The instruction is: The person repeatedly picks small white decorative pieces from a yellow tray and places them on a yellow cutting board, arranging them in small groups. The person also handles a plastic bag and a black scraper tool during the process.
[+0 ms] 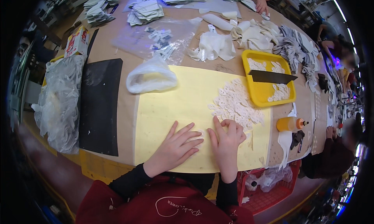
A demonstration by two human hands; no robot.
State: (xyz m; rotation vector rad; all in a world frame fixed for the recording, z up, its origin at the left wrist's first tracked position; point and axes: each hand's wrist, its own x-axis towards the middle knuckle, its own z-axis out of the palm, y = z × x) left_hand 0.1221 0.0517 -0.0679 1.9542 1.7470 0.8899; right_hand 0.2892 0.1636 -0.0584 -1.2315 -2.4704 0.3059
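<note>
My left hand (pixel 174 148) lies with fingers spread on a yellow sheet (pixel 156 111), its fingertips over a few small whitish cut-out pieces (pixel 200 134) that they partly hide. To its right, my right hand (pixel 226 140) rests on the same sheet. Its index finger and thumb are apart with nothing visible between them, and the other fingers are bent. Just beyond the right hand spreads a loose pile of small cream pieces with holes (pixel 235 103). A yellow tray (pixel 255 95) at the pile's far right holds more such pieces in groups, with a dark strip (pixel 272 76) lying across it.
A clear plastic bag (pixel 151 76) sits at the sheet's far edge. A black mat (pixel 101 107) and a stuffed plastic bag (pixel 60 103) lie left. An orange-capped bottle (pixel 288 124) stands right, above a red basket (pixel 269 191). Fabric stacks (pixel 146 11) and another person's hand (pixel 262 6) are at the back.
</note>
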